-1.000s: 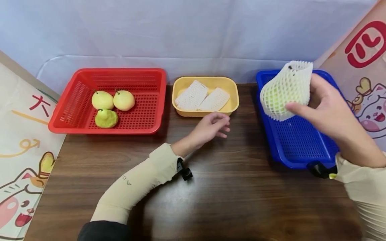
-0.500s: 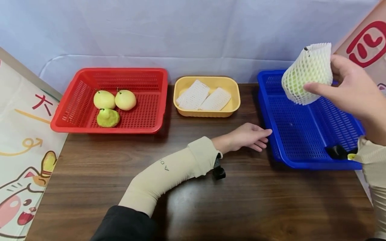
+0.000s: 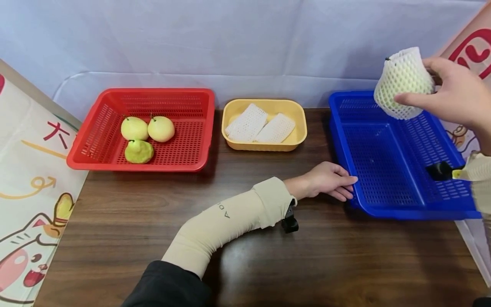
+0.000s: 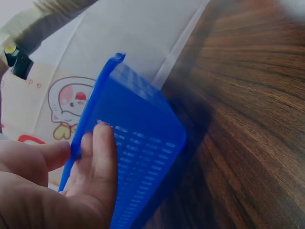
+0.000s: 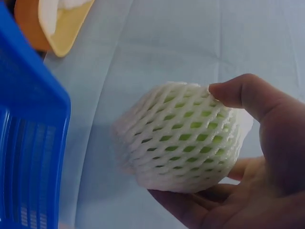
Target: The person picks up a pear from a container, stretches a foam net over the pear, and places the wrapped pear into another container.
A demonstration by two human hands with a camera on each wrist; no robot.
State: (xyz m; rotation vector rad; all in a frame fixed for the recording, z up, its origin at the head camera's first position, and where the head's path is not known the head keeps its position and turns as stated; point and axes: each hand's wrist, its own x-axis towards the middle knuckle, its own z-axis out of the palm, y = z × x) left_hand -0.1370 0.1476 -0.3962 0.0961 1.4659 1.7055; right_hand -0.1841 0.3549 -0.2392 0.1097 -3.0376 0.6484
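My right hand [image 3: 456, 91] grips a pear in a white foam net [image 3: 404, 85], held above the far right part of the blue basket [image 3: 389, 202]. Green skin shows through the mesh in the right wrist view, where the thumb lies on one side of the netted pear [image 5: 186, 138] and fingers on the other. My left hand [image 3: 327, 181] is at the near left rim of that basket. In the left wrist view, its thumb [image 4: 57, 153] touches the rim while its fingers [image 4: 105, 152] lie along the outer wall, pinching the edge between them.
A red basket [image 3: 138, 167] at the left holds two smooth yellow pears [image 3: 161, 129] and a lumpy greener pear [image 3: 139, 152]. Between the baskets stands a yellow tray [image 3: 264, 146] with white foam nets [image 3: 247, 123]. A pale cloth [image 3: 230, 42] hangs behind the wooden table [image 3: 249, 264].
My left hand has moved right from near the yellow tray to the blue basket's rim and taken hold of it. My right hand has carried the netted pear up and to the right.
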